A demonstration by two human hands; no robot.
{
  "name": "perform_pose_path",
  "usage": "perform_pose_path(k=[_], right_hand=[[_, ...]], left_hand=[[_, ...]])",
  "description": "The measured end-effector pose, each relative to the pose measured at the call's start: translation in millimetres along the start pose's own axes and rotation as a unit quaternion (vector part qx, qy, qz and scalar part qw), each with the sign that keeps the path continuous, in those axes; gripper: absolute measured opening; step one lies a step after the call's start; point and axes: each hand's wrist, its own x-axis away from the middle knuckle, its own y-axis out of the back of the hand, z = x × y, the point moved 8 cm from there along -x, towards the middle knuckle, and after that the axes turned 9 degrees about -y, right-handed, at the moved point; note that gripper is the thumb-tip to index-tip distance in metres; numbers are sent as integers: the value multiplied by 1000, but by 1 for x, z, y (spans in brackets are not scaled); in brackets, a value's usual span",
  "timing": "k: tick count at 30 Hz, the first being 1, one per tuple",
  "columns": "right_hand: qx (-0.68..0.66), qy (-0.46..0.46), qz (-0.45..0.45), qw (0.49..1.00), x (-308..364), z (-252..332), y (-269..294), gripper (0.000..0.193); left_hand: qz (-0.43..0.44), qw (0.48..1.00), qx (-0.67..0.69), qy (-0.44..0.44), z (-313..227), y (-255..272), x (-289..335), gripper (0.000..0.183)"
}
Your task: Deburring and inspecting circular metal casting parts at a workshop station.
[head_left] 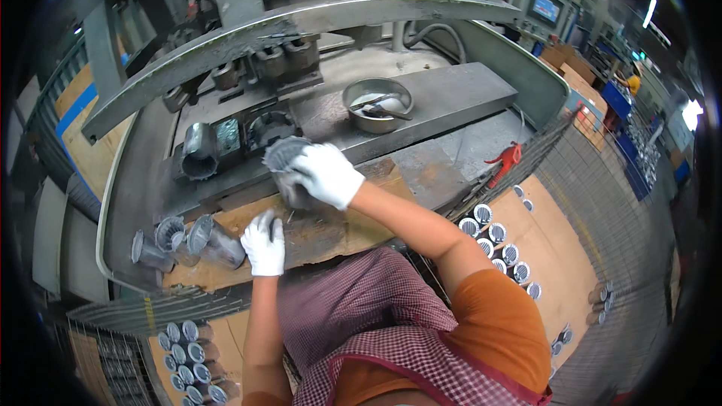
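My right hand (pixel 325 174), in a white glove, is closed around a grey metal cylinder (pixel 284 156) with a toothed rim. The cylinder is upright or nearly so, just in front of the machine's fixture (pixel 271 128), and slightly blurred. Over the brown board (pixel 323 229), my left hand (pixel 265 244), also gloved in white, has its fingers loosely apart with nothing visible in them. Close to its left stand similar finned cylinders (pixel 216 241), several in a group and some leaning. A shinier cylinder (pixel 199 152) sits at the fixture's left.
A metal bowl (pixel 378 103) with a white substance and tools rests on the steel bar (pixel 459 101). The machine's crossbeam (pixel 331 11) spans above. A red-handled tool (pixel 502 164) hangs at the right. Finished-looking cylinders stand on cardboard (pixel 560 248) at right and lower left.
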Motion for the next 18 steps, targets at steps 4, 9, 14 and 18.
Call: perform_pose_path(k=[4, 9, 14, 18], right_hand=[[26, -12, 33, 999, 41, -3, -4, 15], [19, -63, 58, 996, 71, 2, 1, 23], [-31, -75, 50, 995, 65, 8, 17, 36], [-4, -99, 29, 995, 62, -7, 31, 35]], left_hand=[[-149, 961, 177, 152, 13, 29, -48, 51], [-196, 913, 116, 338, 72, 23, -124, 90], [-38, 918, -2, 395, 119, 16, -153, 59], [-137, 949, -30, 282, 125, 34, -160, 37]])
